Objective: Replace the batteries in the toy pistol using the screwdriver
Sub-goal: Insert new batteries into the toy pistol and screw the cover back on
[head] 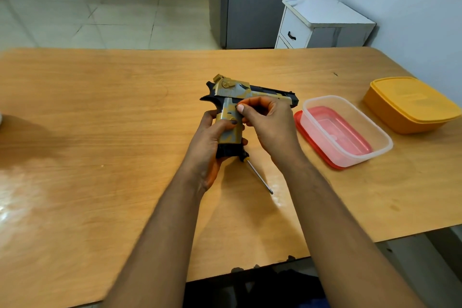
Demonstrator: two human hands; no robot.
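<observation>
A gold-and-black toy pistol (240,92) is held above the wooden table (100,120), barrel pointing right. My left hand (212,137) wraps around its grip from the left, thumb lying across the gold side panel. My right hand (267,122) is at the top of the grip, thumb and forefinger pinched on something small and dark there; I cannot tell what it is. A screwdriver (257,174) lies on the table just below the pistol, its dark handle partly hidden behind the grip and its metal shaft pointing toward me and to the right.
A clear plastic box (350,132) stands on its red lid (300,125) to the right of my hands. A closed yellow box (410,102) sits at the far right edge. A white drawer unit (322,23) stands beyond the table.
</observation>
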